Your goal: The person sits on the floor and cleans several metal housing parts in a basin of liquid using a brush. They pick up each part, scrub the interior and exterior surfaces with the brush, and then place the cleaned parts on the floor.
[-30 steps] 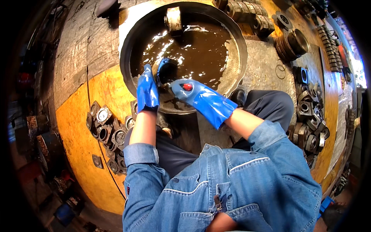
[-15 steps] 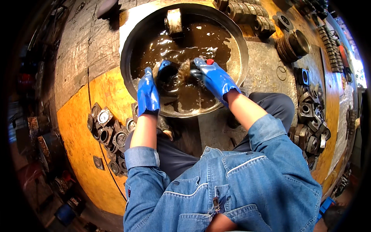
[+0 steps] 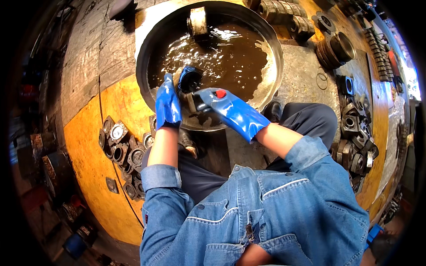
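Head view. A wide round pan (image 3: 143, 68) stands before the seated person and serves as the reference for all positions. It holds dark brown liquid (image 3: 235, 57).

Left hand (image 3: 168, 103), blue glove: inside the pan's near-left wall. Fingers extend nearly straight along the left side of a blue housing (image 3: 189, 70) and grip it there; the thumb is hidden from me. The housing sits in the near-left part of the pan, tilted, its dark bore facing upward, immediately right of the fingertips.

Right hand (image 3: 228, 111), blue glove: over the pan's near wall. Fingers are closed around a brush-like tool, its red end (image 3: 220, 93) projecting above the glove. The tool's working end lies close to the housing's near side; I cannot tell whether they touch.

Surroundings: a worn pale block (image 3: 198, 22) stands in the liquid at the pan's far side. Flanged parts (image 3: 128, 155) are heaped left of the pan. Two thin rings (image 3: 322, 81) and a stack of cylinders (image 3: 335, 52) lie right of it.
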A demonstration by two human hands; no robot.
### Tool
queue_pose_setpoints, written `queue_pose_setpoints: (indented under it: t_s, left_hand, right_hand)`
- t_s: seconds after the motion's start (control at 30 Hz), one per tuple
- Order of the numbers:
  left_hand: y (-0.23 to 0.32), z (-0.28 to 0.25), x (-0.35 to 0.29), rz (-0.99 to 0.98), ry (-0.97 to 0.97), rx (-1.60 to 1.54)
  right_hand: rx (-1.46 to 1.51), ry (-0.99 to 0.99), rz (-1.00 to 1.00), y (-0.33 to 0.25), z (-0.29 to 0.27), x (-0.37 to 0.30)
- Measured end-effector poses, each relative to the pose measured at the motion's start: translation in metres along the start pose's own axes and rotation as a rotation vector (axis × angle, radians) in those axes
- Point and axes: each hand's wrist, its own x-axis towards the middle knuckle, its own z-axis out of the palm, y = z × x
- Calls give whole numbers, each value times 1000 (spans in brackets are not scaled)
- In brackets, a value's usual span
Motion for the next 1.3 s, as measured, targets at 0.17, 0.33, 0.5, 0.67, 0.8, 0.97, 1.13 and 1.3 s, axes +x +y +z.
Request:
queue_pose_setpoints:
  t_s: [0.17, 0.33, 0.5, 0.67, 0.8, 0.97, 1.13, 1.3]
  left_hand:
    - [-9, -7, 6, 59, 40, 96]
    - [2, 2, 0, 13, 39, 71]
    - [8, -3, -9, 45, -40, -13]
    - [19, 5, -12, 3, 9, 1]
    - [-5, -1, 0, 109, -57, -72]
    - [-8, -4, 8, -46, -15, -37]
    - [-11, -1, 4, 98, -48, 29]
    - [-26, -7, 23, -92, 6, -194]
  right_hand:
    - [-645, 5, -62, -12, -16, 5]
    - [-534, 155, -156, -16, -59, 31]
    - [-367, 356, -259, -41, -64, 56]
    - [-407, 301, -109, -13, -69, 53]
    - [-321, 306, 13, 0, -45, 36]
    - [-84, 85, 21, -16, -42, 1]
    - [596, 214, -37, -3, -36, 31]
    - [850, 303, 43, 66, -14, 74]
